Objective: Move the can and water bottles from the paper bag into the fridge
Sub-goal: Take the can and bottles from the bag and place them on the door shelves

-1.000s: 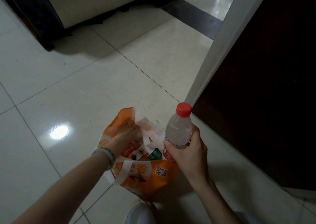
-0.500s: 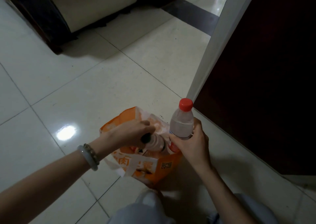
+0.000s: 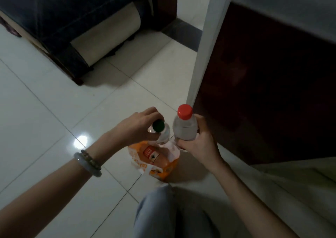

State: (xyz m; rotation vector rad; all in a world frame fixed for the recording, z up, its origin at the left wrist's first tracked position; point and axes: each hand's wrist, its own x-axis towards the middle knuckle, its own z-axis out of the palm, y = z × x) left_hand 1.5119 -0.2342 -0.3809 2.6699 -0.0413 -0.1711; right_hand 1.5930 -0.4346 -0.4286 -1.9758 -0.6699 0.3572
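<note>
Orange paper bag [image 3: 156,162] sat on the pale floor tiles [image 3: 45,119] at the lower centre of the frame, its mouth open upward and something with a red label lying inside. I could not tell whether that was the can; only part of it showed.

Just above the bag, I saw the left hand [image 3: 138,126] clenched from above around the neck of the green-capped water bottle [image 3: 161,130], which hung nearly upright, its base hidden behind the bag's rim. Beside it to the right, almost touching, the right hand [image 3: 198,143] gripped the red-capped water bottle [image 3: 184,125] around its lower body, upright, cap toward the top of the frame.

Both bottles stood with their long axes vertical. A white upright edge [image 3: 207,46] rose from the centre to the top of the frame, with a dark panel [image 3: 263,83] filling the right side; I judged this to be the fridge, though no shelf or interior showed. It lay to the right of both hands, so the right hand was nearer.

A dark sofa base [image 3: 72,37] filled the upper left. Pale trouser fabric [image 3: 163,214] was cut off at the bottom edge.
</note>
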